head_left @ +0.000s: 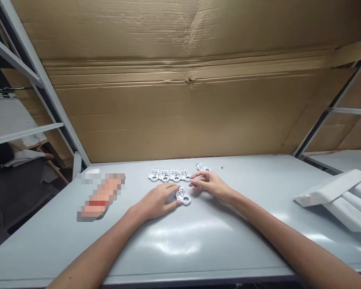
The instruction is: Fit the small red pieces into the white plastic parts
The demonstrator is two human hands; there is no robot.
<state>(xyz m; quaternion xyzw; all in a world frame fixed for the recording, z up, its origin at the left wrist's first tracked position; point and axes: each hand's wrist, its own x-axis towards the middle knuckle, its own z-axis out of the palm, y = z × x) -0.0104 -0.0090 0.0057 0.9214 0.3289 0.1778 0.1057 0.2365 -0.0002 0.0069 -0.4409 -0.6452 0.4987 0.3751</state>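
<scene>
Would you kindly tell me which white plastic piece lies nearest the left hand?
The lone piece beside the left hand, nearer the camera than the row of four.

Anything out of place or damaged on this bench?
Mostly tidy. Four white parts sit in a row; a fifth part lies apart, tilted, behind the right hand, and a sixth part sits loose by the left hand. The cardboard wall has a small tear at its crease.

workshop | grey workbench (198,237) | metal racking (33,72) | cardboard backing (180,100)
</scene>
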